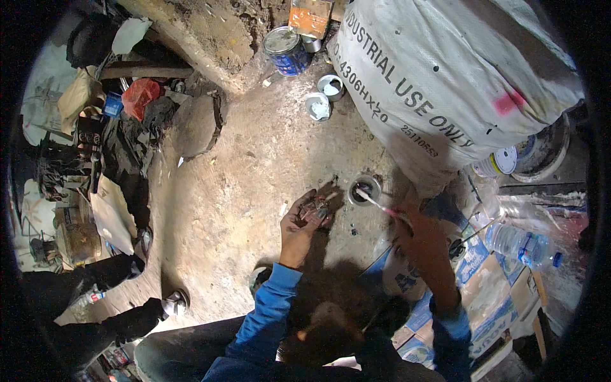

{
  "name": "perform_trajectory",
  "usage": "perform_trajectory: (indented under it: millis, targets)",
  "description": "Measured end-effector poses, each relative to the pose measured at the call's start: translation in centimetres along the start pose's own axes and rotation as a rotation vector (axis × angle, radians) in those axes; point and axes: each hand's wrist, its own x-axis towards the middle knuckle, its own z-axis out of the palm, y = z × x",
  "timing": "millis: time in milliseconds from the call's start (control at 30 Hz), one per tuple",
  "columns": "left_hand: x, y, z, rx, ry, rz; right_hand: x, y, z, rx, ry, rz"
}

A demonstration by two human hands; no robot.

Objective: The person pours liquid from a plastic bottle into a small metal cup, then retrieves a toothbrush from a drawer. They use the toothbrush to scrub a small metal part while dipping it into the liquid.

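Observation:
My right hand [414,226] is closed round a thin white-and-pink stick [380,205] that looks like a toothbrush. Its pale tip reaches into a small round metal cup [354,198] with dark contents, standing on the floor. Left of the cup, my left hand [304,221] is raised with its smudged fingers bent together. Something small and dark seems to be pinched there, but I cannot make out what it is. Small dark spots [354,230] lie on the floor just below the cup.
Two small cups with pale contents [317,107] and a blue paint tin [286,54] stand farther off. A big white woven sack [439,83] fills the far right. Flattened cardboard [490,286] and a plastic bottle [523,246] lie right. Another person's sandalled foot [175,303] is at left.

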Motion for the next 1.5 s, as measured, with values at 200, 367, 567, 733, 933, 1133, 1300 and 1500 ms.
perform_trajectory:
  millis: [200,367,567,733,933,1133,1300,1500]
  targets:
    - [-0.4,-0.6,1.2,0.038,-0.027,-0.069,-5.0,-0.7,2.5,0.436,0.002,0.294]
    - [-0.9,-0.6,2.1,0.134,-0.025,0.025,-6.0,-1.9,5.7,0.671,0.105,0.279]
    - [-1.8,-0.6,3.0,0.033,0.011,-0.008,-6.3,-2.1,7.2,0.607,0.086,0.292]
    - [-1.9,-0.3,3.4,0.075,0.028,-0.061,-6.8,-2.4,7.5,0.673,0.123,0.223]
    - [-1.9,-0.3,3.2,0.045,-0.02,-0.047,-6.6,-3.1,7.4,0.552,0.202,0.145]
    - [-1.6,-0.5,2.6,0.042,-0.012,-0.117,-7.1,-2.8,7.3,0.574,0.095,0.194]
    - [-1.4,0.4,2.4,-0.003,-0.03,-0.133,-6.9,-2.4,8.0,0.586,0.177,0.153]
    - [-1.4,1.6,2.1,-0.01,-0.083,-0.136,-5.1,-0.6,7.2,0.92,0.22,0.242]
